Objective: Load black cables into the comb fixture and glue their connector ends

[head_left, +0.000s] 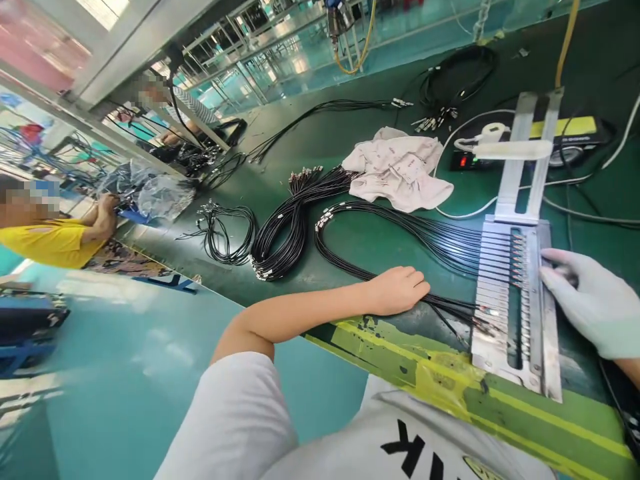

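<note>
My left hand [397, 289] is bare and rests on the green bench, its fingers curled down over a bunch of thin black cables [425, 233] that run into a slotted metal jig [510, 300]. My right hand [593, 300] wears a pale glove and lies on the jig's right edge, fingers stretched out flat along the metal bar. The cable ends with metal connectors sit side by side in the jig's slots.
Coiled black cable bundles [285, 227] lie to the left on the bench, with a crumpled white cloth [400, 170] behind them. A power strip [525, 150] sits at the back right. Two other people [55, 233] work beyond the bench's far left side.
</note>
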`<act>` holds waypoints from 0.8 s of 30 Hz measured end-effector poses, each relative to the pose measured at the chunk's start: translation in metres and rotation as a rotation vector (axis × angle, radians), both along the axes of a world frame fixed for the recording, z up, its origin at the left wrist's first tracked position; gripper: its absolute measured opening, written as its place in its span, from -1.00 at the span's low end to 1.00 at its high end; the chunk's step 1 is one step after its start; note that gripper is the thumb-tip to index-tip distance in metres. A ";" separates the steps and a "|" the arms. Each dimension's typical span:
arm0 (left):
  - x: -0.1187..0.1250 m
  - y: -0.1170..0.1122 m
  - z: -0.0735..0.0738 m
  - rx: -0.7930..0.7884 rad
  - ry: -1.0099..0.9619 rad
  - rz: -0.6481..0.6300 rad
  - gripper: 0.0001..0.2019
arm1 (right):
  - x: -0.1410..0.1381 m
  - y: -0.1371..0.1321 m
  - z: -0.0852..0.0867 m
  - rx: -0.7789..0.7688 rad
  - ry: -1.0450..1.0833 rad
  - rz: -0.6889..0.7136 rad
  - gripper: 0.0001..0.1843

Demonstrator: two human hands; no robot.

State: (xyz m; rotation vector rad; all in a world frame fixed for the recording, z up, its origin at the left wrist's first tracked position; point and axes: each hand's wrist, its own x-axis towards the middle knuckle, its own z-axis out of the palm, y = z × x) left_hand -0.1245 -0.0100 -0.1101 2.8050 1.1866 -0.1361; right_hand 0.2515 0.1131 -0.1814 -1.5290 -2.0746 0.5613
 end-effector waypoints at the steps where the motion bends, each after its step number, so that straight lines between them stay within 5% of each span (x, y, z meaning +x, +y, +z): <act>1: 0.001 0.000 0.002 -0.001 0.000 0.010 -0.82 | -0.002 -0.001 0.003 -0.011 -0.019 -0.003 -0.53; 8: -0.020 0.004 0.019 0.045 -0.146 0.123 -0.78 | -0.011 -0.018 0.027 -0.052 0.027 0.064 -0.51; 12: -0.018 -0.009 0.023 -0.016 -0.293 0.039 -0.84 | -0.008 -0.028 0.030 -0.056 0.122 0.070 -0.54; 15: -0.004 -0.011 0.020 -0.130 -0.372 -0.010 -0.82 | -0.006 -0.031 0.029 -0.038 0.153 0.083 -0.58; 24: 0.051 0.026 -0.003 -0.252 -0.511 0.211 -0.75 | -0.008 -0.028 0.030 -0.019 0.171 0.086 -0.61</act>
